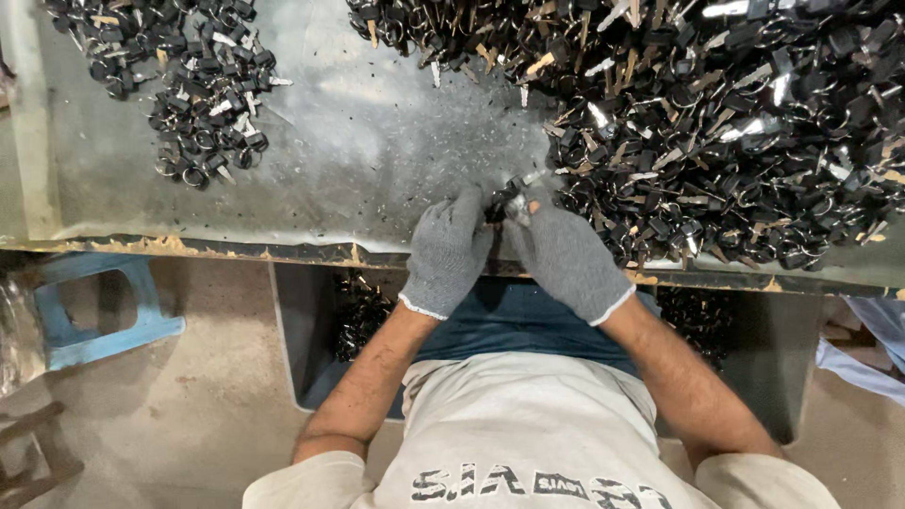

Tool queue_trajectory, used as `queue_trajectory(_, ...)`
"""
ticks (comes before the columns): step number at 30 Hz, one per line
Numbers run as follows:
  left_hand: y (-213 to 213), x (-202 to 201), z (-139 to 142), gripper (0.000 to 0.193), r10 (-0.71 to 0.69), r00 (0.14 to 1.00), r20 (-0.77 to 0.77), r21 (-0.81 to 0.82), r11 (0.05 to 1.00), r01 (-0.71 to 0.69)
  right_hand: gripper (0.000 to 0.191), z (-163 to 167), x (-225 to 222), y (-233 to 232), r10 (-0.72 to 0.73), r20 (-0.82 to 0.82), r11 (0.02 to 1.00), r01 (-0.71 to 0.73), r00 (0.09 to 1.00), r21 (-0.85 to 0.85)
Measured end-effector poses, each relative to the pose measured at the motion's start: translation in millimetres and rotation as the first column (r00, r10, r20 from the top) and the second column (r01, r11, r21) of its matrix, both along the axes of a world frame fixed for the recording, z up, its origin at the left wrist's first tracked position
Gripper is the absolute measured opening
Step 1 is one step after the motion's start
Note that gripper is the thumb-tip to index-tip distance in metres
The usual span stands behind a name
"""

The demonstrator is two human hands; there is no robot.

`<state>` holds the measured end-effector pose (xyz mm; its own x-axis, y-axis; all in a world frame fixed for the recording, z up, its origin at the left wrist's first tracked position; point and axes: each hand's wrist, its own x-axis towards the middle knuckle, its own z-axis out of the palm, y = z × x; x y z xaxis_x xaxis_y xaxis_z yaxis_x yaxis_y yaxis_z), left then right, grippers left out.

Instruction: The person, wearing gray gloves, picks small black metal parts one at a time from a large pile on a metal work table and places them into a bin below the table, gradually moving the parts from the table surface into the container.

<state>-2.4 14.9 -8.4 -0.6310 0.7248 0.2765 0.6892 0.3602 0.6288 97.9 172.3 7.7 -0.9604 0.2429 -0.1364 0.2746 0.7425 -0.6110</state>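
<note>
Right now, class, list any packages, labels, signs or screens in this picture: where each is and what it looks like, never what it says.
Packages, signs, screens: none in view.
Printed lettering: on the person's pale shirt, bottom centre; a band of dark block letters around one small dark rectangular patch.
Left hand and right hand, in grey gloves, together hold a small black-headed key that shows no label.

A small black key piece (509, 200) is pinched between gloved left hand (445, 253) and right hand (566, 259) at frame centre; key heap (735, 123) is piled upper right on bench (377, 141).
</note>
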Motion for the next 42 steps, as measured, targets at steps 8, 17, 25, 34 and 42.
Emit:
queue_trajectory(8,-3.4,2.3,1.2,0.017,0.037,0.993,-0.114,-0.079,0.996,-0.046,0.048,15.9,18.0,-14.6,0.019,0.143,0.98,-0.047,0.989,0.193)
queue_trajectory(17,1.9,1.1,-0.8,0.013,-0.036,0.992,-0.124,-0.076,0.997,0.026,0.027,9.0,4.3,-4.5,0.094,-0.092,0.983,-0.078,0.991,0.164)
queue_trajectory(25,0.1,-10.4,11.2,0.013,0.145,0.968,-0.205,-0.024,0.988,-0.153,0.027,9.1,4.0,4.9,0.059,0.143,0.99,-0.076,0.988,0.118)
queue_trajectory(34,99.8,-73.6,1.8,0.027,0.171,0.985,0.023,0.107,0.979,-0.173,0.037,8.2,10.4,-14.0,-0.022,-0.047,0.968,0.033,0.999,0.248)
queue_trajectory(42,97.9,-55.1,-16.7,0.027,0.142,0.955,-0.259,0.12,0.986,-0.114,0.029,-6.7,29.4,2.7,0.104,0.127,0.935,-0.14,0.986,0.325)
